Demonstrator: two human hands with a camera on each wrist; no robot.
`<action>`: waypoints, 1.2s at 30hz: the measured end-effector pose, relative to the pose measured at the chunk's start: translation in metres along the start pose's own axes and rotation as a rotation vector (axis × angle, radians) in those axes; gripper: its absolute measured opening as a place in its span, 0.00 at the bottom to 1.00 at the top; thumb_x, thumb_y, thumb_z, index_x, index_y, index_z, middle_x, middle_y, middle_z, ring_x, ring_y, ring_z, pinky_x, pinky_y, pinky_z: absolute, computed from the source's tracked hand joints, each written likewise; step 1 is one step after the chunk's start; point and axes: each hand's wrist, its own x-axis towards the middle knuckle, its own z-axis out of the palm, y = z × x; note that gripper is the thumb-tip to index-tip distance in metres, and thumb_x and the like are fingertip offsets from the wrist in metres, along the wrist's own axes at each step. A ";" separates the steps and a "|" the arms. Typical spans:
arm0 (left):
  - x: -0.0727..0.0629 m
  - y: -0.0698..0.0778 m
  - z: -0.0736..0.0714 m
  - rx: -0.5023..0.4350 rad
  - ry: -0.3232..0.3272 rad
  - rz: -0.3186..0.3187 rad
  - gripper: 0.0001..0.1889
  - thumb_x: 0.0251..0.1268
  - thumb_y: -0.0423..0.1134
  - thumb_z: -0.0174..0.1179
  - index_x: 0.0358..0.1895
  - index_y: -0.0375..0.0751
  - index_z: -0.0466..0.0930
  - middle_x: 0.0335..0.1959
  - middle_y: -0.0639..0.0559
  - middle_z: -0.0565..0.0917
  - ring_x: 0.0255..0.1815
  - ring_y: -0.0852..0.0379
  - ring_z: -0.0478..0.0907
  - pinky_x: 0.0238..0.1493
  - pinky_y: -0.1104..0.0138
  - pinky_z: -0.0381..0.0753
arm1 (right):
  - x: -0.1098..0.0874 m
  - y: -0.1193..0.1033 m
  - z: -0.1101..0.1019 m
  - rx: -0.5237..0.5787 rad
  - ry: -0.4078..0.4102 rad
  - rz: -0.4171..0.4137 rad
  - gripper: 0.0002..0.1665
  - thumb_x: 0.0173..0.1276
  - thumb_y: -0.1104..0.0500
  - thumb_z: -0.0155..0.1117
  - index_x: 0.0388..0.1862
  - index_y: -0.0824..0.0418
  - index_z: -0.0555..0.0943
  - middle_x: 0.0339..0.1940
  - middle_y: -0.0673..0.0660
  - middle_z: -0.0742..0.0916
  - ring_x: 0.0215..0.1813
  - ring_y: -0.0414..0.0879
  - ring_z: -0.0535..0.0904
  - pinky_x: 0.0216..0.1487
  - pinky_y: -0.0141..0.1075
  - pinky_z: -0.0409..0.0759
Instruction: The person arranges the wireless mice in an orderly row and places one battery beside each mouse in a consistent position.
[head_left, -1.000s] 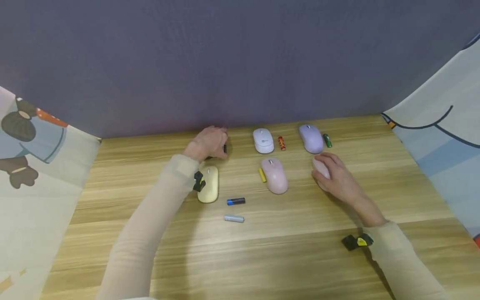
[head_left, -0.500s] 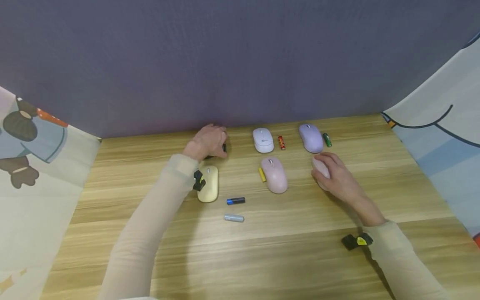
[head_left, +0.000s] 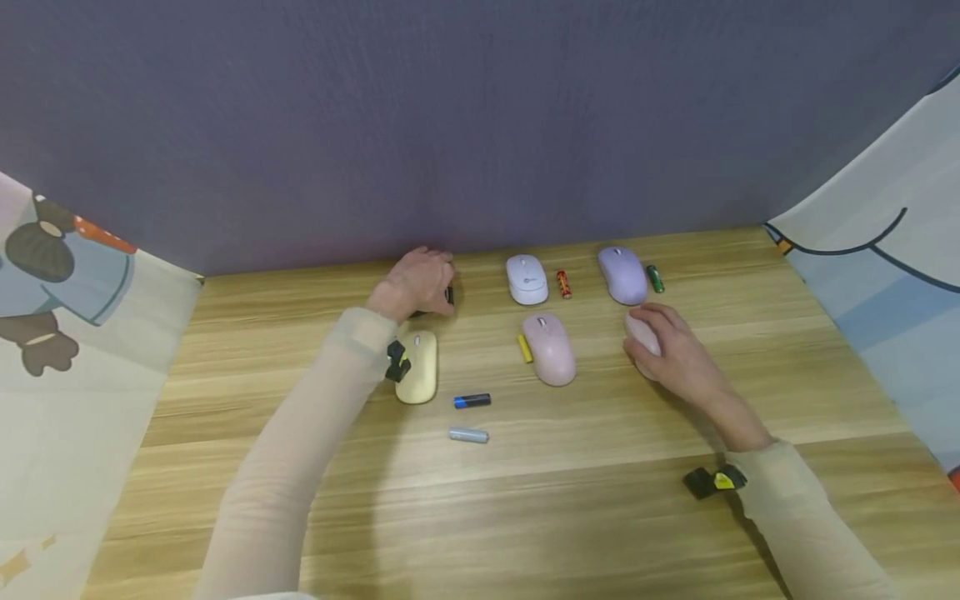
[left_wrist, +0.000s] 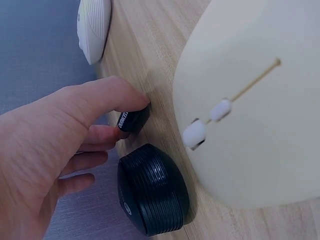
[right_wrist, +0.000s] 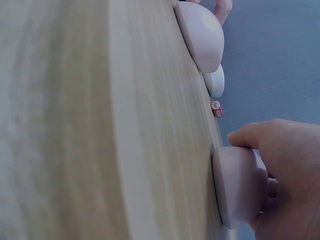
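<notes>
My left hand (head_left: 418,282) is at the back left of the table, its thumb and a finger pinching a black Duracell battery (left_wrist: 134,119). Beside that battery sits a black computer mouse (left_wrist: 155,190) with ribbed sides, mostly hidden under the hand in the head view. A yellow mouse (head_left: 418,371) lies just in front, close by the left wrist. On the right, my right hand (head_left: 678,354) grips a pale pink mouse (head_left: 642,337) from its sides, and the mouse's underside is at the tabletop in the right wrist view.
At the back stand a white mouse (head_left: 527,280) with a red battery (head_left: 563,285) and a purple mouse (head_left: 623,276) with a green battery (head_left: 655,278). A pink mouse (head_left: 550,350) has a yellow battery (head_left: 525,348) beside it. Blue-black (head_left: 472,401) and silver (head_left: 468,435) batteries lie mid-table.
</notes>
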 end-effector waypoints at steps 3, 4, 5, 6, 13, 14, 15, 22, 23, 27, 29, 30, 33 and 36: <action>0.000 0.000 0.000 0.001 -0.005 -0.004 0.36 0.65 0.59 0.66 0.68 0.36 0.76 0.82 0.40 0.60 0.82 0.42 0.57 0.85 0.51 0.48 | 0.000 0.000 0.000 0.005 -0.004 0.004 0.31 0.76 0.55 0.63 0.71 0.70 0.71 0.73 0.72 0.70 0.70 0.70 0.69 0.68 0.69 0.69; 0.000 0.000 0.000 0.001 -0.006 -0.005 0.37 0.65 0.59 0.66 0.69 0.36 0.75 0.82 0.39 0.60 0.82 0.41 0.57 0.85 0.51 0.48 | 0.000 0.000 0.000 0.006 -0.006 0.005 0.31 0.76 0.55 0.63 0.71 0.70 0.71 0.73 0.72 0.70 0.70 0.70 0.69 0.68 0.69 0.69; 0.000 0.000 0.001 0.001 -0.006 -0.005 0.38 0.65 0.58 0.66 0.70 0.35 0.74 0.82 0.39 0.60 0.82 0.41 0.57 0.85 0.51 0.48 | 0.000 0.000 0.000 0.007 -0.008 0.006 0.31 0.76 0.55 0.63 0.71 0.70 0.71 0.73 0.72 0.70 0.71 0.70 0.69 0.69 0.69 0.69; 0.000 0.001 0.001 0.004 -0.009 -0.005 0.38 0.66 0.58 0.65 0.71 0.35 0.73 0.82 0.39 0.60 0.82 0.41 0.57 0.85 0.51 0.48 | 0.000 0.000 0.000 0.006 -0.009 0.008 0.31 0.76 0.55 0.63 0.71 0.70 0.71 0.73 0.72 0.70 0.71 0.70 0.69 0.69 0.69 0.69; 0.000 0.007 -0.001 -0.003 0.026 0.019 0.38 0.67 0.54 0.64 0.73 0.33 0.71 0.81 0.38 0.62 0.81 0.40 0.59 0.85 0.50 0.48 | 0.000 0.001 0.000 0.002 -0.005 0.016 0.31 0.76 0.55 0.63 0.71 0.70 0.71 0.73 0.72 0.70 0.71 0.71 0.68 0.69 0.69 0.68; 0.000 0.008 -0.001 -0.010 0.033 0.022 0.37 0.67 0.54 0.64 0.72 0.33 0.71 0.80 0.38 0.62 0.81 0.39 0.59 0.85 0.50 0.49 | 0.000 0.001 0.000 0.002 -0.003 0.017 0.31 0.76 0.56 0.63 0.71 0.70 0.71 0.73 0.72 0.70 0.71 0.71 0.68 0.69 0.69 0.68; 0.001 0.009 -0.001 -0.019 0.039 0.024 0.36 0.68 0.54 0.64 0.72 0.33 0.71 0.80 0.38 0.63 0.81 0.39 0.59 0.85 0.50 0.49 | 0.000 0.001 0.000 0.002 -0.001 0.017 0.31 0.75 0.56 0.63 0.71 0.70 0.71 0.73 0.72 0.70 0.71 0.71 0.68 0.69 0.69 0.68; 0.002 0.008 0.001 -0.058 0.039 0.000 0.29 0.66 0.50 0.66 0.63 0.35 0.80 0.79 0.39 0.65 0.80 0.41 0.61 0.85 0.50 0.50 | 0.000 -0.001 0.001 0.010 -0.019 0.018 0.31 0.76 0.55 0.63 0.72 0.70 0.71 0.74 0.72 0.70 0.71 0.71 0.68 0.69 0.69 0.68; 0.001 0.007 0.001 -0.056 0.033 -0.009 0.28 0.65 0.50 0.66 0.62 0.36 0.81 0.79 0.39 0.65 0.80 0.41 0.61 0.85 0.51 0.50 | 0.000 -0.002 0.001 0.011 -0.019 0.019 0.31 0.76 0.55 0.63 0.72 0.70 0.71 0.74 0.72 0.70 0.71 0.71 0.68 0.69 0.69 0.68; -0.001 0.004 0.000 -0.035 0.005 -0.043 0.26 0.63 0.52 0.67 0.57 0.37 0.84 0.79 0.40 0.65 0.80 0.41 0.61 0.85 0.50 0.50 | 0.000 -0.003 0.002 0.014 -0.005 0.011 0.31 0.75 0.56 0.64 0.71 0.70 0.71 0.73 0.72 0.70 0.71 0.71 0.69 0.68 0.69 0.69; -0.003 0.002 -0.001 -0.025 -0.004 -0.053 0.27 0.62 0.52 0.67 0.58 0.37 0.84 0.79 0.41 0.66 0.80 0.41 0.61 0.84 0.50 0.50 | 0.000 -0.003 0.002 0.014 0.003 0.002 0.31 0.75 0.56 0.64 0.71 0.70 0.71 0.73 0.73 0.70 0.70 0.71 0.69 0.68 0.69 0.69; -0.003 0.001 -0.001 -0.021 -0.007 -0.055 0.26 0.62 0.52 0.67 0.58 0.37 0.84 0.79 0.41 0.66 0.80 0.41 0.61 0.84 0.50 0.51 | 0.000 -0.003 0.002 0.013 0.007 -0.002 0.31 0.75 0.56 0.64 0.71 0.70 0.72 0.73 0.73 0.71 0.70 0.71 0.69 0.68 0.69 0.69; -0.003 0.001 -0.002 -0.010 -0.016 -0.054 0.30 0.62 0.52 0.66 0.62 0.37 0.81 0.79 0.40 0.65 0.80 0.41 0.60 0.85 0.50 0.50 | 0.001 -0.003 0.002 0.011 0.010 -0.006 0.31 0.75 0.57 0.64 0.70 0.71 0.72 0.73 0.73 0.71 0.70 0.71 0.69 0.68 0.69 0.69; -0.003 0.001 -0.002 0.013 -0.029 -0.052 0.35 0.62 0.53 0.65 0.68 0.36 0.76 0.80 0.40 0.64 0.81 0.40 0.59 0.85 0.50 0.49 | 0.001 -0.003 0.002 0.012 0.003 -0.002 0.31 0.75 0.56 0.64 0.70 0.70 0.72 0.73 0.73 0.70 0.71 0.71 0.68 0.69 0.69 0.68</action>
